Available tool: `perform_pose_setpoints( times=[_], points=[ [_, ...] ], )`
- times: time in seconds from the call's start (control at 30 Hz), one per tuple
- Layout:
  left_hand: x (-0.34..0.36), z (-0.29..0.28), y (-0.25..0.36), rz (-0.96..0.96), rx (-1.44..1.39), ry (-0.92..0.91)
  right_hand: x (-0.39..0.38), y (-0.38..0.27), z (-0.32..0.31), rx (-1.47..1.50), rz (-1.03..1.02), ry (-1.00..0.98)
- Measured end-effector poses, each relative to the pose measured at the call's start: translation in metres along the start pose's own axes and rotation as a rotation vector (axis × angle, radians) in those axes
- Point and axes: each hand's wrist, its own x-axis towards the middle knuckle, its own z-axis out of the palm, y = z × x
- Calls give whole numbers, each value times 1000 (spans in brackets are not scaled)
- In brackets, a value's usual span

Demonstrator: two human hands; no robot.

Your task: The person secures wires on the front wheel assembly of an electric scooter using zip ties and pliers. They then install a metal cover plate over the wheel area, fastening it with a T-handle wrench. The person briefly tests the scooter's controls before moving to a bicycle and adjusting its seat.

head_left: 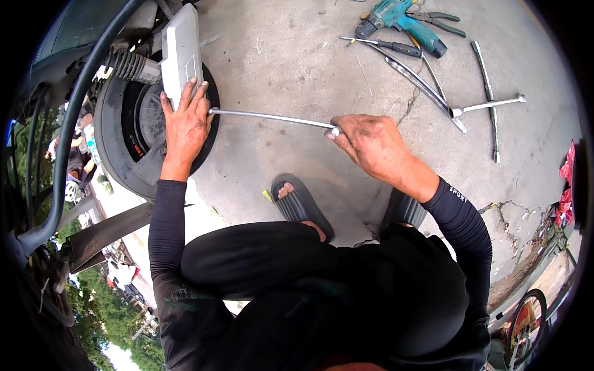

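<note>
A long thin metal wrench (272, 116) runs almost level from beside the wheel to my right hand (374, 145), which is closed around its near end. A shiny round tip shows below those fingers. My left hand (187, 127) lies with fingers spread on the lower end of a silver-grey cover (181, 46), in front of a black wheel (114, 139). The wrench's far end meets the edge of that hand; what it fits onto is hidden.
A teal cordless drill (396, 18), pliers (442, 21), a screwdriver (399, 47), curved metal levers (424, 89) and a cross-shaped lug wrench (492, 105) lie on the concrete at upper right. A coil spring (127, 65) and a dark curved tube (68, 130) stand by the wheel. My sandalled feet are below.
</note>
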Motion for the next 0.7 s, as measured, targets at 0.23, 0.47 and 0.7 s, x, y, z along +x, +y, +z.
perform_pose_setpoints(
  times=[0.23,0.47,0.7],
  points=[
    [-5,-2,0,-29,-29,-42,10,-9,-21,270,365,-201],
    [-1,-2,-3,-11,-13,1,14,10,4,-909,-693,123],
    [4,-16,-4,9,-94,-11,33,6,30,-318,-466,9]
  ],
)
